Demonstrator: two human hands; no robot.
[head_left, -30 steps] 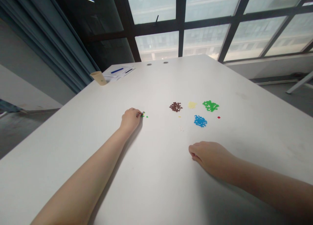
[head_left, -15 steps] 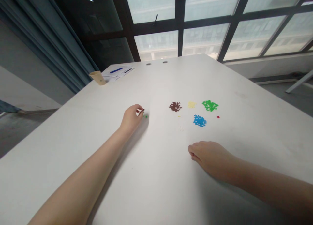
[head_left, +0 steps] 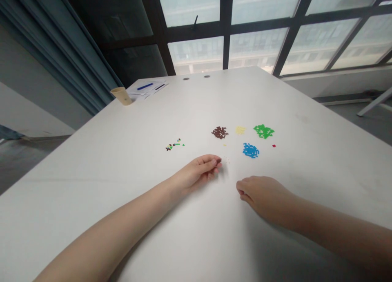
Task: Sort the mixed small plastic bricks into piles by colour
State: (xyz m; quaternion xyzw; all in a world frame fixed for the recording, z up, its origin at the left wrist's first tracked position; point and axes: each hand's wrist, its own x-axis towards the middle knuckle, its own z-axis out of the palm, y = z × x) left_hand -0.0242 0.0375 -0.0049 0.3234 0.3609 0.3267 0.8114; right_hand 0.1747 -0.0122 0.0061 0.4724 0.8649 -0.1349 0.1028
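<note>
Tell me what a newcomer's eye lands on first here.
Bright heaps of tiny pieces stand out on the white table: a green heap, a blue heap and a brown heap. Nearer the camera, the left hand lies beside a few pale bits, with the right hand close by. A large dark-framed window fills the top of the view.

The left forearm (head_left: 122, 220) is cut off by the bottom edge, the right forearm (head_left: 343, 237) by the right edge. Pieces in the multicoloured scatter (head_left: 175, 145) and the pale cluster (head_left: 227, 160) are too small to resolve. Markings on the paper sheets (head_left: 147, 88) are illegible.
</note>
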